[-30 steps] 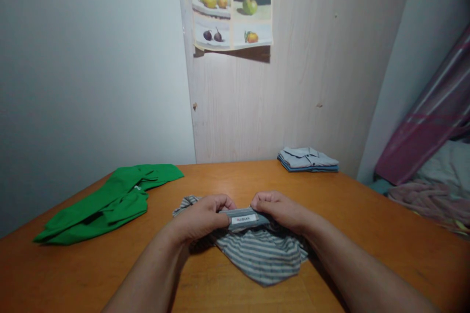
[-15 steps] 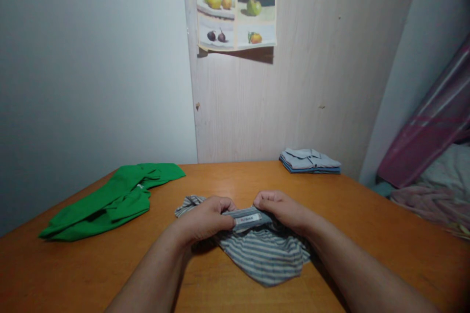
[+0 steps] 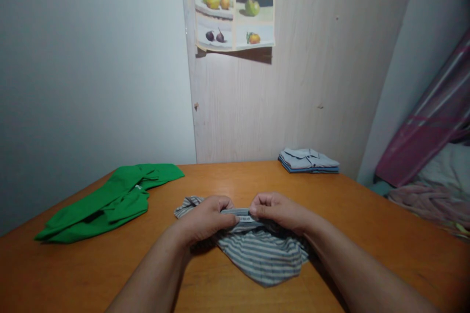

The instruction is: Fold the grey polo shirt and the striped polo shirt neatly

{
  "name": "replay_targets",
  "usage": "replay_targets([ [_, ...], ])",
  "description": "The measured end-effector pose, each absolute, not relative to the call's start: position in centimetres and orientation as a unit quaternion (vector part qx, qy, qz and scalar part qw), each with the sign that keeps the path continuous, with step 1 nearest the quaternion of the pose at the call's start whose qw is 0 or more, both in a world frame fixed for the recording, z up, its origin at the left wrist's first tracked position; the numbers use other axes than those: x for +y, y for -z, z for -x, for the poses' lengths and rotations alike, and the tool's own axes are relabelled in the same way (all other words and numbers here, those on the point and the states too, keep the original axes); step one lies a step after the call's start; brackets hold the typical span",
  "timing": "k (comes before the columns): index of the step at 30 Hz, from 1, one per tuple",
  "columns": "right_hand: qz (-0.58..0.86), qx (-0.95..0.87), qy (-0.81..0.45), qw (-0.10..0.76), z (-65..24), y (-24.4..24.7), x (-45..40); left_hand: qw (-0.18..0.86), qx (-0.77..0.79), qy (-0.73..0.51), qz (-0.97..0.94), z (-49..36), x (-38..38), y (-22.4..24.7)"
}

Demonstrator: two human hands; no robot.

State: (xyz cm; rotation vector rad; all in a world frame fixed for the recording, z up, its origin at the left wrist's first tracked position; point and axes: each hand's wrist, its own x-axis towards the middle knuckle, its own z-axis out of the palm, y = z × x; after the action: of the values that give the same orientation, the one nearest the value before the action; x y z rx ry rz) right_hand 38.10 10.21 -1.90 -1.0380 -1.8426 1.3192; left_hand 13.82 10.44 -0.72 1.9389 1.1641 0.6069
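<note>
A grey and white striped shirt (image 3: pixel 260 257) lies bunched on the table in front of me. My left hand (image 3: pixel 211 217) grips its collar band on the left, thumb on top beside the white label. On the other side of the label, my right hand (image 3: pixel 277 211) pinches the same band between thumb and bent fingers. Striped cloth hangs from the collar toward me, and another bit of it shows beyond my left hand. The parts of the shirt under both hands are hidden.
On the left of the orange-brown table (image 3: pixel 216 181) lies a loosely spread green garment (image 3: pixel 110 200). A stack of folded shirts (image 3: pixel 308 160) sits at the back right. Fruit pictures (image 3: pixel 235 17) hang on the wall behind. Pink bedding (image 3: pixel 422 200) is off to the right.
My right hand has slid left along the collar band, closer to my left hand, and its fingers now cover part of the label's right end.
</note>
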Motion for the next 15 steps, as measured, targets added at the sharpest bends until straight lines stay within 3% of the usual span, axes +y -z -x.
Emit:
replay_targets([
  [9, 0.427, -0.717, -0.463, 0.298, -38.16, 1.79, 10.17, 0.386, 0.446, -0.248, -0.768, -14.55, 10.34, 0.75],
  [15, 0.43, -0.679, -0.493, 0.335, -38.15, 2.28, 10.66, 0.352, 0.432, -0.304, -0.773, -14.81, 10.51, 1.04],
])
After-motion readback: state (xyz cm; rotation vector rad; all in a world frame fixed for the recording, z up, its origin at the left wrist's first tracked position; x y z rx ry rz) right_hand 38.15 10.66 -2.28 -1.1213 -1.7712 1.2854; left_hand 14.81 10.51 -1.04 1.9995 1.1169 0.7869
